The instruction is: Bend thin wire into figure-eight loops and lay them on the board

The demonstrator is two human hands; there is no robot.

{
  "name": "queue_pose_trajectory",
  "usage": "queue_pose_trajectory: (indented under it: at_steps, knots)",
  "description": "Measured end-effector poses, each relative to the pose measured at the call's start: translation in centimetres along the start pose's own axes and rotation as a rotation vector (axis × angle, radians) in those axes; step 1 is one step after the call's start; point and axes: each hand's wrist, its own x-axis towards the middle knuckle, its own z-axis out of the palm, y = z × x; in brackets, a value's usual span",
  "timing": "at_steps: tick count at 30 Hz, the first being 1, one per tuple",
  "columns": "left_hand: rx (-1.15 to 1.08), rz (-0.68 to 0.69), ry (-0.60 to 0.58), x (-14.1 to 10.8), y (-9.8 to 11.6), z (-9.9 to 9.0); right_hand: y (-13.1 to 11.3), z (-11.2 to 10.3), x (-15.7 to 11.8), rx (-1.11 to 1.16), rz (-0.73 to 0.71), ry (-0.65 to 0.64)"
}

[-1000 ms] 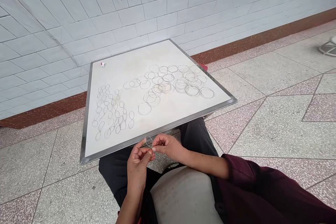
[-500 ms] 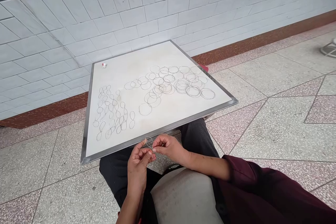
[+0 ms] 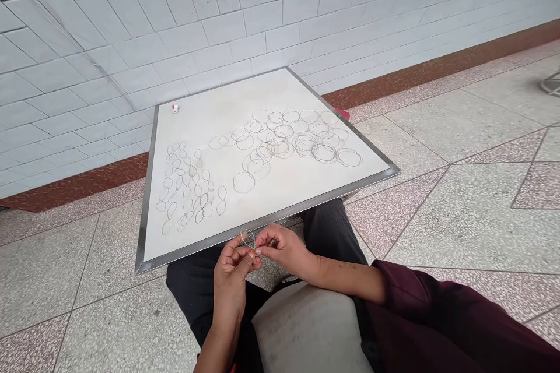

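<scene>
Just off the near edge of the white table, my left hand (image 3: 234,268) pinches a thin wire loop (image 3: 247,237) between thumb and fingers. My right hand (image 3: 284,250) grips the same loop at its lower end, its thumb and fingertips meeting those of the left. The loop stands up above the fingertips; its lower part is hidden by them. On the table lie several round wire rings (image 3: 349,157) at the right and middle, many overlapping. Several wire pieces twisted into figure-eights (image 3: 221,200) lie at the left.
The white table (image 3: 280,198) has a grey metal rim and stands against a tiled wall (image 3: 196,41). A small red and white object (image 3: 175,108) sits at its far left corner. My legs (image 3: 335,230) are under the near edge. A round-framed item (image 3: 551,84) stands on the floor far right.
The view has shifted slightly. Both hands stay together at the loop, with only a slight movement of the fingers and the loop. The wires on the table look unchanged.
</scene>
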Motion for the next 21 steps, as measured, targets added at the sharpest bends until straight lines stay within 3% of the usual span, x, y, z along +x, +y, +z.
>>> queue_pose_trajectory:
  at_steps: [7, 14, 21]
  knots:
    - [0.006, 0.01, 0.018, 0.0, 0.1, 0.2, 0.0, -0.1, 0.0, -0.01, -0.031, -0.009]
    - [-0.008, 0.04, 0.01, -0.1, 0.1, 0.2, 0.9, 0.0, 0.2, 0.137, 0.021, 0.001]
    - [-0.005, 0.036, 0.029, -0.2, 0.2, 0.3, 0.5, 0.1, 0.4, 0.386, 0.168, -0.133]
